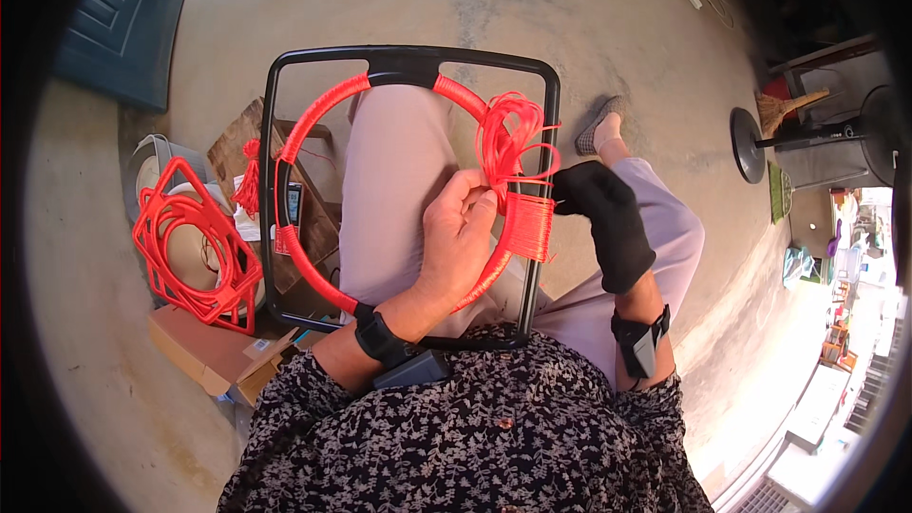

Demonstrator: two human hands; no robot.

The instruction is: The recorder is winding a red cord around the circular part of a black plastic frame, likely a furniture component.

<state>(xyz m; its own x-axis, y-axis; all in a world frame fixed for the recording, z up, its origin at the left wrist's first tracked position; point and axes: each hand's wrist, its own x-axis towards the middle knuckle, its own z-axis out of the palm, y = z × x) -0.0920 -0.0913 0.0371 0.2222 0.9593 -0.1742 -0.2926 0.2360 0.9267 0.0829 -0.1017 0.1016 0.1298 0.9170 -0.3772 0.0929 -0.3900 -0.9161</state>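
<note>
A black rectangular frame (554, 104) with a round inner ring rests on my lap, tilted slightly. Shiny red cord (328, 103) is wound tightly around much of the ring, and a wider wrapped band (530, 226) joins it to the frame's right bar. From that side rises a looped bundle of loose red cord (513, 133). My bare left hand (458, 237) reaches inside the ring, thumb and forefinger pinched on the cord below the bundle. At the outer side of the right bar, my black-gloved right hand (608, 223) is closed; whatever its fingertips grip is hidden.
Red frames with rings (198, 247) lean at the left beside a wooden stool (309, 261) carrying a red cord tassel (248, 180) and a phone-like device (294, 202). A cardboard box (204, 347) lies below. A black fan (748, 145) and a broom (788, 109) are at right.
</note>
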